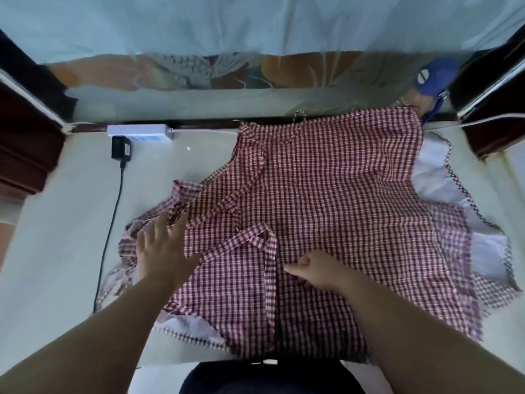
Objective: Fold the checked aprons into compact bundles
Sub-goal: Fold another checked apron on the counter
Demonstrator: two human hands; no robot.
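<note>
A red-and-white checked apron (335,200) lies spread over the white table (56,251), its left side folded inward and its ties (255,237) trailing across the middle. White lining with dark zigzag trim (443,172) shows at the right edge and near the front left. My left hand (162,251) lies flat with straight, spread fingers on the apron's left folded edge. My right hand (318,270) rests on the cloth at the centre front, fingers curled under, next to a tie; whether it pinches the fabric is hidden.
A white power strip (140,132) with a black plug adapter (120,147) sits at the table's far left, its black cable (109,223) running down toward the front. A blue object (434,78) lies at the far right, beyond the apron. A patterned curtain hangs behind the table.
</note>
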